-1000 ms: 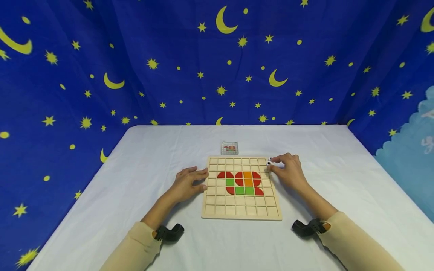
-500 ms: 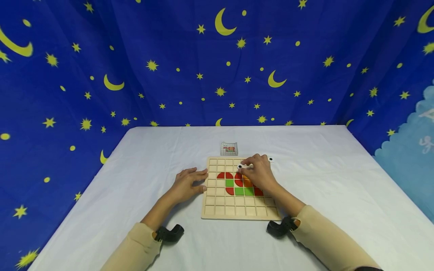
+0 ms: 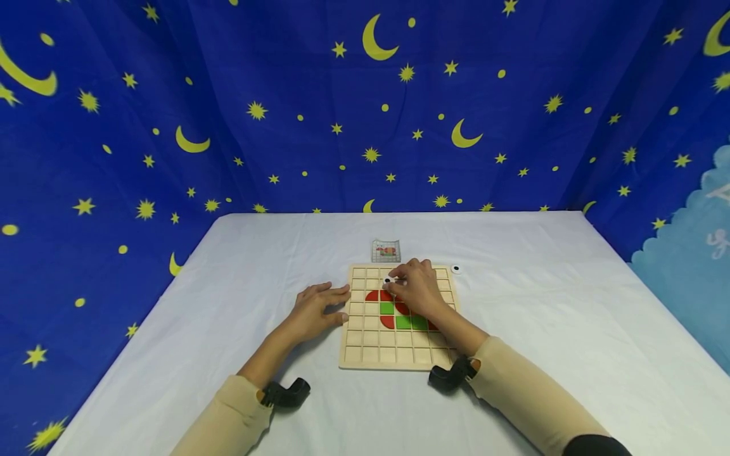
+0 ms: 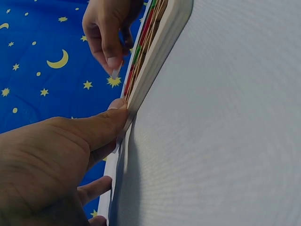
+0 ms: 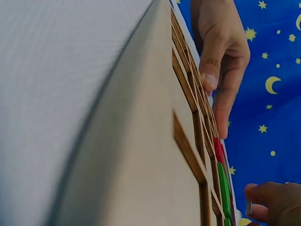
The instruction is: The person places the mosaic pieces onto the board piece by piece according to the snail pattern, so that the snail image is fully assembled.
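Note:
A wooden grid board (image 3: 371,356) lies on the table with red half- and quarter-round pieces (image 3: 372,296) and green square pieces (image 3: 387,308) set in its cells. Over its upper middle, my right hand (image 3: 421,288) pinches a white tile with a black dot (image 3: 388,280), like an eye, between thumb and fingertips. In the left wrist view that tile (image 4: 115,73) appears edge-on, above the board. My left hand (image 3: 313,310) rests at the board's left edge, thumb touching the rim and fingers loosely extended. The right hand and forearm hide the pattern's right part.
A second eye tile (image 3: 456,269) lies by the board's upper right corner. Behind the board sits a small picture card (image 3: 386,251) showing a coloured grid pattern. The white tablecloth (image 3: 274,247) reaches a blue star-and-moon curtain (image 3: 319,183).
My right hand picked one eye tile from the board's upper right corner and carried it left over the grid, leaving the other tile there. The left hand has stayed in place.

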`<state>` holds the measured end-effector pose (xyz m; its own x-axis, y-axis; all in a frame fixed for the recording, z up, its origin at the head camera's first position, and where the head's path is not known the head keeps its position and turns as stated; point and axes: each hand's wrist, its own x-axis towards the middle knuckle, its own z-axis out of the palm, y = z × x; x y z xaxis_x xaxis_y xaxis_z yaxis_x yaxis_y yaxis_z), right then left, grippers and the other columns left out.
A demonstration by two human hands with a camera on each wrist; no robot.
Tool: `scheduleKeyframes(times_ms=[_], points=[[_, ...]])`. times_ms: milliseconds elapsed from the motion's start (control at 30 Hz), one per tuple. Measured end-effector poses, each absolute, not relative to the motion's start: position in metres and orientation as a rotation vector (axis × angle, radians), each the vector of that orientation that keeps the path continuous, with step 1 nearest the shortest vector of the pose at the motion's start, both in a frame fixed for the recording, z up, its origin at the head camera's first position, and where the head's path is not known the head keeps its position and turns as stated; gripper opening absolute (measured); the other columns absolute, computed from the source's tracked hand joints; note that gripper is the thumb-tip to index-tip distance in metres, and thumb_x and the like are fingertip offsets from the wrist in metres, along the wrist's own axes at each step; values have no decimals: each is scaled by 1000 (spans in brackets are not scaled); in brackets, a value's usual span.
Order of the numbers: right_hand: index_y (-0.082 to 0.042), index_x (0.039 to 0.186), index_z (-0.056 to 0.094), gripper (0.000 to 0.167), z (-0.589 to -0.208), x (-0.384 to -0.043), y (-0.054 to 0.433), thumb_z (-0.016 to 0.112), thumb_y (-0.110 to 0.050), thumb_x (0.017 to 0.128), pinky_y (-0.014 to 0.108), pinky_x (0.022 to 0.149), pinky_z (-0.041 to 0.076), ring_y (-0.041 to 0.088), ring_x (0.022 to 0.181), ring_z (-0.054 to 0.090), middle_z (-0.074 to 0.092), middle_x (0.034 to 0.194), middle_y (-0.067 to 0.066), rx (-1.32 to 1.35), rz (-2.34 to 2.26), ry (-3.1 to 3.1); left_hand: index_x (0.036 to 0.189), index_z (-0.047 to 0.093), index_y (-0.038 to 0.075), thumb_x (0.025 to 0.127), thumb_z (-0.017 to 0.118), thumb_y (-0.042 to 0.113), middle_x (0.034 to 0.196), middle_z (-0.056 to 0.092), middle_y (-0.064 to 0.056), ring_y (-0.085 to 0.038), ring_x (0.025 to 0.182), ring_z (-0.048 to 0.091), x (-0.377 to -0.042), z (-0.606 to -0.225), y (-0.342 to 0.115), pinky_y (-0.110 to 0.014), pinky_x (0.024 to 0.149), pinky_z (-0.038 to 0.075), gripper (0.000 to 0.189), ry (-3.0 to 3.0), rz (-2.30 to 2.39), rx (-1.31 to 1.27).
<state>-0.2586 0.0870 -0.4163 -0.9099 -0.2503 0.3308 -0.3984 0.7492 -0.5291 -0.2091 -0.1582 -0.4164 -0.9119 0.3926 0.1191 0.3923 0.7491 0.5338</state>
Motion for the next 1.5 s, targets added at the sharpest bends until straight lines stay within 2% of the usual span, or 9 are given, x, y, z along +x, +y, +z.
scheduleKeyframes(times_ms=[867,1367,1500], points=[[-13,95,75,23,-423,-265,82,75,-30,79,39,70,37,27,83,47,63,87,8,518,721,-2721,131,57,11,85,69,28,144,48,-4,-36,139,33,-209,-416,-159,-60,110,18,50,2940,888,655],[-9,100,73,24,-417,-258,94,71,-27,84,38,74,33,25,87,44,61,90,9,516,953,-2683,131,56,10,85,69,27,144,48,-4,-36,139,33,-210,-417,-159,-60,110,17,51,2938,888,664],[-8,101,73,26,-414,-254,111,70,-27,84,42,79,34,27,90,43,61,95,12,471,1014,-2689,131,56,11,85,69,27,144,48,-4,-36,139,33,-210,-418,-159,-59,111,17,51,2946,874,661]])
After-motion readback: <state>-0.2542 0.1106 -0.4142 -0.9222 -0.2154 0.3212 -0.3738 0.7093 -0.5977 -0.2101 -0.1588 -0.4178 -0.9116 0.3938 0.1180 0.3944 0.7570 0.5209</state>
